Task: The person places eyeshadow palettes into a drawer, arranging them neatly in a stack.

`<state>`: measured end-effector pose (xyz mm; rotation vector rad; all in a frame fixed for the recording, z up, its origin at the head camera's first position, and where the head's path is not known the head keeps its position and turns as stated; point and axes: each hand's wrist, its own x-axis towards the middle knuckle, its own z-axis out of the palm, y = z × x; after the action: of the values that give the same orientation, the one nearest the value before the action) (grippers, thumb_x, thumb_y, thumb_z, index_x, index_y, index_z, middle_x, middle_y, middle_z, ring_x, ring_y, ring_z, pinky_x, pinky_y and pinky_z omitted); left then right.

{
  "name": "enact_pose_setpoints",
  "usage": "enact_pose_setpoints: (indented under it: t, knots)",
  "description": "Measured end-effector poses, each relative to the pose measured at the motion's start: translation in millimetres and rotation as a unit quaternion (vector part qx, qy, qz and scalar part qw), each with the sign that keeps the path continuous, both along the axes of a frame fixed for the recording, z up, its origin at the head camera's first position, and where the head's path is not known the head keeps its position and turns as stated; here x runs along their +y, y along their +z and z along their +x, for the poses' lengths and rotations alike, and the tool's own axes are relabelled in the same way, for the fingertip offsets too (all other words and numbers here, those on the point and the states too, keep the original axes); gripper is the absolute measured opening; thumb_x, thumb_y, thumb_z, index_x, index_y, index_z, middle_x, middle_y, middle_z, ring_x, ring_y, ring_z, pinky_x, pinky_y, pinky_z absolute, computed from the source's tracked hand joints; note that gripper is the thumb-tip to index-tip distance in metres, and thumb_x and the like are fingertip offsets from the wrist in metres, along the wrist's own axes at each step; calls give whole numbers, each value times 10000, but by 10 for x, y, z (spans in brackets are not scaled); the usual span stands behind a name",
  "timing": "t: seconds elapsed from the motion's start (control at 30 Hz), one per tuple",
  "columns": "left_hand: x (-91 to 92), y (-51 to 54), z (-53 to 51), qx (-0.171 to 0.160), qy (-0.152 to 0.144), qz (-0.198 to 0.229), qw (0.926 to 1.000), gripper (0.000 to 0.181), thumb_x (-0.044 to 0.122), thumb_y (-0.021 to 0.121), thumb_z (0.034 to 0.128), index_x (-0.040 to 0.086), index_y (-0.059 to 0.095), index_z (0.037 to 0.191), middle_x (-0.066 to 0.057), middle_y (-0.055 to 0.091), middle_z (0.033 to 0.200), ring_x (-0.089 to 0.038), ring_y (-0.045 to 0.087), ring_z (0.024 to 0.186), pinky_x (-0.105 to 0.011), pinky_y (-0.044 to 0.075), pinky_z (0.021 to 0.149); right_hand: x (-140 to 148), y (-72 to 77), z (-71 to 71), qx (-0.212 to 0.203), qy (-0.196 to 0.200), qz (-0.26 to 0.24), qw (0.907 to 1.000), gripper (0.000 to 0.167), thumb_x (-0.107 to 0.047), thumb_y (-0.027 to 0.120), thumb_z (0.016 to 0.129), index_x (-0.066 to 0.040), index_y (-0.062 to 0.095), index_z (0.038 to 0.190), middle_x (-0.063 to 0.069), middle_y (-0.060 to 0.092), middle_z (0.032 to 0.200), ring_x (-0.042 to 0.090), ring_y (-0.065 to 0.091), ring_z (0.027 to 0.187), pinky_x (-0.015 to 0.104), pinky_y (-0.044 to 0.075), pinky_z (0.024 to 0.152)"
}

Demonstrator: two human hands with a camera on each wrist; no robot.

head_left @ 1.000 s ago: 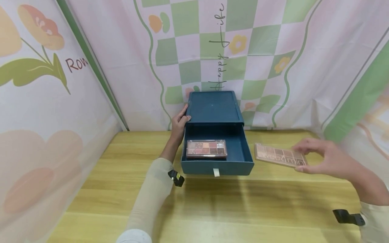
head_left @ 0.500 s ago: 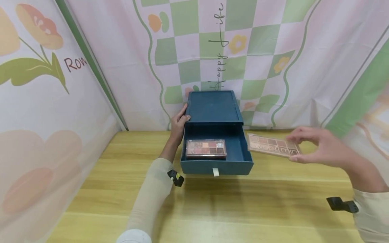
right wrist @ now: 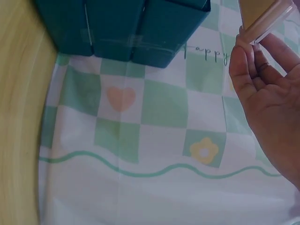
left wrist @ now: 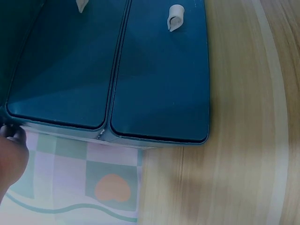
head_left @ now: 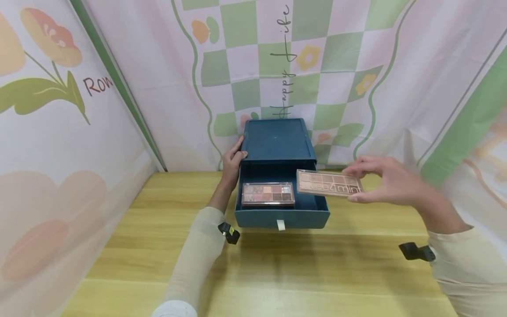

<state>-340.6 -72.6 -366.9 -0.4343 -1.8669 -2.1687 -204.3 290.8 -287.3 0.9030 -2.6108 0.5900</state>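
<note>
A dark blue drawer box (head_left: 279,140) stands at the back, its top drawer (head_left: 283,219) pulled out toward me. An eyeshadow palette with pink and brown pans (head_left: 268,194) lies in the left part of that drawer. My left hand (head_left: 231,165) rests against the box's left side, thumb at the top edge and forefinger stretched along the side; its other fingers are hidden. Over the drawer's right part, my right hand (head_left: 390,180) pinches a second eyeshadow palette (head_left: 326,183) by its right end, thumb in front and fingers behind. In the right wrist view, that palette's end (right wrist: 265,21) shows between thumb and fingers.
The box stands on a light wooden table (head_left: 158,246). Below the open drawer are further drawer fronts with white pull tabs (left wrist: 176,18). A patterned cloth (head_left: 344,53) hangs close behind the box, with another printed cloth (head_left: 75,145) on the left.
My right hand has carried its palette leftward and up, from beside the box to over the drawer's right part. The left hand, the box and the palette in the drawer stay put.
</note>
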Motion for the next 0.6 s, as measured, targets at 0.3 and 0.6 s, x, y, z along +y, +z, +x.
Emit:
enact_pose_setpoints:
  t: [0.3,0.6]
  knots:
    - [-3,11,11,54,32,-55,10000,655,129,480,886,32,427,1531,-124,385,1636,-244,298,1560,-425,265,1268,-360,40,-157,-38,960,-537,9939,480,-127,936,641,-120,780,1095,-91,688,974,-12,573,875,153,496,787]
    - [4,-12,6,49,-3,-1,10000,683,154,500,864,12,424,1528,-143,381,1633,-261,300,1558,-447,258,1268,-626,-7,-276,-301,1076,-521,9924,426,-176,919,695,-116,779,1093,-77,700,970,5,596,870,245,536,770]
